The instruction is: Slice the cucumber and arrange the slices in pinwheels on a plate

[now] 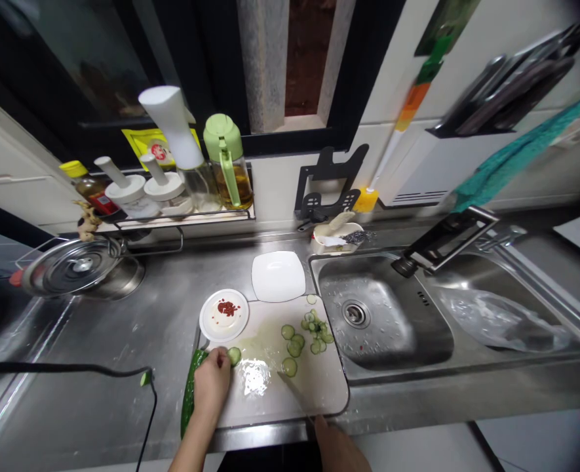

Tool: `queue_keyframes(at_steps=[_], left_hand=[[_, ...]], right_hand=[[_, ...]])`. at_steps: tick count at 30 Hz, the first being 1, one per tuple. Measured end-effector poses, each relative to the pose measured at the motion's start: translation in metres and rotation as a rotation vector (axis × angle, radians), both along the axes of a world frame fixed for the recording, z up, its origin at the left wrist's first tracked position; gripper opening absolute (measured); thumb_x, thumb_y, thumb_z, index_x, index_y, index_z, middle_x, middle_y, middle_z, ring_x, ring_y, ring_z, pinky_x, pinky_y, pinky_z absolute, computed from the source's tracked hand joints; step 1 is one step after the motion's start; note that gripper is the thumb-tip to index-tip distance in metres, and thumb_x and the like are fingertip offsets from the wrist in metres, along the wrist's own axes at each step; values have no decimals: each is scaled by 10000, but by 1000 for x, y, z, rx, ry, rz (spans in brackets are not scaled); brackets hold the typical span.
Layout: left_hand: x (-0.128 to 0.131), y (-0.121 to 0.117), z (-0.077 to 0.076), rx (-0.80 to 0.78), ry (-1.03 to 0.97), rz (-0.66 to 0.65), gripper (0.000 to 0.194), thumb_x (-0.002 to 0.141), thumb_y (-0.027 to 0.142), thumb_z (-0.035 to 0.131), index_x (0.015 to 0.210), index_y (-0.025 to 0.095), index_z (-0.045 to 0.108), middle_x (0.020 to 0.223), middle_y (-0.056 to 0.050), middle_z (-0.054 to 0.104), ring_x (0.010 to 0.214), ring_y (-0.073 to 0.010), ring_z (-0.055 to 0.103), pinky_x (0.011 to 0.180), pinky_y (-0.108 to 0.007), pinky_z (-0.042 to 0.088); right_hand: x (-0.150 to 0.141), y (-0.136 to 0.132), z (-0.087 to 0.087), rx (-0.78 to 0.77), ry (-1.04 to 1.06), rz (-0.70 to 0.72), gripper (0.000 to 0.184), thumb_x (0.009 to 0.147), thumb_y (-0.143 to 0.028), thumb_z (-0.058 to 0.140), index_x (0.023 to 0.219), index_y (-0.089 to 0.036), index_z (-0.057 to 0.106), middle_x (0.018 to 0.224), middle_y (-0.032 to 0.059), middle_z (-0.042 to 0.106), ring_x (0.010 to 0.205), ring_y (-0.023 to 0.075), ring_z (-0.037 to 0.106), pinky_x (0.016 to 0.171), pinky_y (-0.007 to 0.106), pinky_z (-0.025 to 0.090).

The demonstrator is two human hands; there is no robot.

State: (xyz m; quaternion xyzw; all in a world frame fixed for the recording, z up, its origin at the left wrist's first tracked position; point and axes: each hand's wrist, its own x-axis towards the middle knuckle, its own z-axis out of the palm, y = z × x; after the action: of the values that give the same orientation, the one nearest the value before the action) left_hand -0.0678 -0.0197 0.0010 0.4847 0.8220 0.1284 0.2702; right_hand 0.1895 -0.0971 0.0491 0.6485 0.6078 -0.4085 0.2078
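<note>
My left hand (212, 381) is closed over a short piece of cucumber, whose round cut face (233, 356) shows past the fingertips. Along the left side of that hand lies a longer green cucumber (188, 400), partly hidden by it. Low in the view, my right hand (336, 446) grips a knife (295, 393), its thin blade pointing up and left over the white cutting board (314, 393). Loose cucumber slices (293, 345) lie on the board between the hands, and a heap of slices (319, 331) rests near its right edge.
Beyond the board stand a small plate with chopped red bits (210, 331) and a white square dish (278, 275). A steel sink (388, 328) borders the right side. At the left are a lidded pot (117, 282) and a black cable (97, 369).
</note>
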Motion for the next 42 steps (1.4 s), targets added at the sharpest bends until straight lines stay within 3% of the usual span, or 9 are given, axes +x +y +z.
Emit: queue_keyframes(at_steps=[5, 9, 12, 15, 19, 24, 33, 42], left_hand=[[6, 1, -3, 68, -17, -45, 250, 810, 272, 518, 997, 194, 665, 944, -74, 712, 835, -204, 649, 772, -272, 445], [30, 13, 1, 81, -147, -188, 162, 784, 249, 549, 875, 191, 669, 800, -23, 687, 762, -162, 621, 725, -236, 435], [59, 27, 6, -8, -193, -328, 64, 737, 194, 586, 736, 186, 650, 701, 13, 637, 674, -121, 575, 640, -205, 387], [87, 37, 9, -127, -162, -446, 113, 685, 114, 589, 732, 191, 657, 720, 14, 638, 698, -116, 575, 623, -200, 364], [108, 41, 5, -191, -113, -494, 164, 636, 75, 604, 731, 190, 674, 793, -27, 670, 768, -150, 605, 660, -226, 383], [114, 41, -1, -237, -46, -526, 168, 656, 87, 586, 741, 193, 686, 865, -68, 690, 831, -184, 626, 682, -251, 401], [117, 43, 1, -262, -31, -568, 154, 660, 88, 585, 727, 190, 680, 870, -56, 702, 827, -165, 629, 693, -233, 403], [114, 39, -4, -245, -121, -557, 212, 661, 72, 579, 794, 203, 680, 822, -17, 708, 785, -138, 628, 672, -208, 398]], right_hand=[[-1, 1, -4, -58, -24, -4, 615, 758, 59, 292, 1279, -176, 517, 1101, 138, 679, 1022, 228, 644, 813, 316, 487], [-2, -2, -8, -53, -35, 9, 572, 779, 58, 285, 1248, -161, 529, 1090, 155, 674, 1017, 253, 642, 803, 348, 481], [-4, -4, -11, -27, -38, 20, 566, 790, 66, 270, 1255, -133, 523, 1071, 170, 675, 1011, 255, 646, 793, 341, 480], [-6, -6, -14, -28, -40, 14, 557, 802, 57, 279, 1257, -150, 523, 1072, 162, 676, 1007, 252, 651, 791, 345, 490], [-8, -7, -19, -31, -68, 2, 545, 807, 47, 302, 1250, -172, 532, 1086, 154, 675, 1007, 255, 654, 799, 361, 502], [-9, -9, -18, -6, -61, -12, 529, 797, 48, 308, 1216, -153, 564, 1066, 169, 681, 978, 257, 666, 794, 353, 513], [-6, 2, 9, -62, -11, -3, 550, 806, 36, 265, 1269, -118, 519, 1109, 186, 666, 1018, 273, 651, 826, 389, 510], [-8, 2, 6, -51, -42, -2, 566, 786, 74, 259, 1238, -118, 541, 1088, 191, 670, 992, 282, 661, 802, 410, 514]])
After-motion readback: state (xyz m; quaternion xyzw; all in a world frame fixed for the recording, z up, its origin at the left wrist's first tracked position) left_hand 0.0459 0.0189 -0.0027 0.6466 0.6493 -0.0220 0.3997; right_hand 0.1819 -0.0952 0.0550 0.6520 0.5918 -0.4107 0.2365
